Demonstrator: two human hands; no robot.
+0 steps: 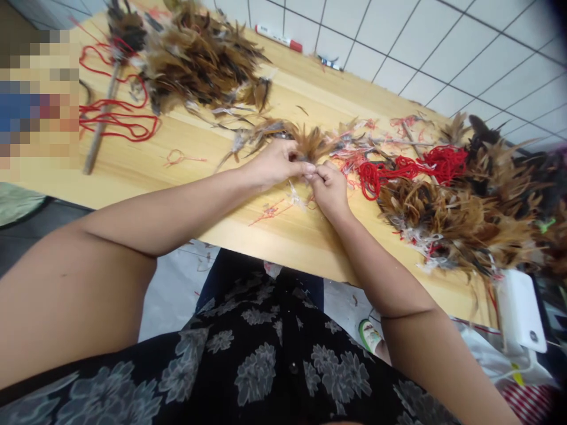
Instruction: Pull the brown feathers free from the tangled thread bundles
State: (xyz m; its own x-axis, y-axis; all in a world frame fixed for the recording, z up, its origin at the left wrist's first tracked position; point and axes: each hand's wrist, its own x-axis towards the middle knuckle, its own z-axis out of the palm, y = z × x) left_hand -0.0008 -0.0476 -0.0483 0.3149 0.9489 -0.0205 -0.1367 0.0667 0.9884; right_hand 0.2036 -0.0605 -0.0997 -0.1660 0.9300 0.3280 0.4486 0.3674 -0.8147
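Observation:
My left hand (280, 164) is closed, with thumb and fingers pinching the base of a small brown feather bundle (312, 143). Right against it, the curled fingers of my right hand (331, 188) press together at the same base, fingertips meeting my left thumb. The feather tips fan upward, away from me; the quill ends are mostly covered by my fingers. Just below lie white wispy scraps (296, 196) and thin red string bits (272, 211) on the wooden table (199, 200). Loose feathers (261, 134) stretch out behind my left hand.
A big feather pile (204, 59) sits at the back left beside a stick (103, 121) and looped red cord (133, 127). To the right are bunched red cord (410, 168) and more feathers (460, 218). A marker (279, 38) lies near the tiled wall (354, 29). A white device (522, 310) stands at the right edge.

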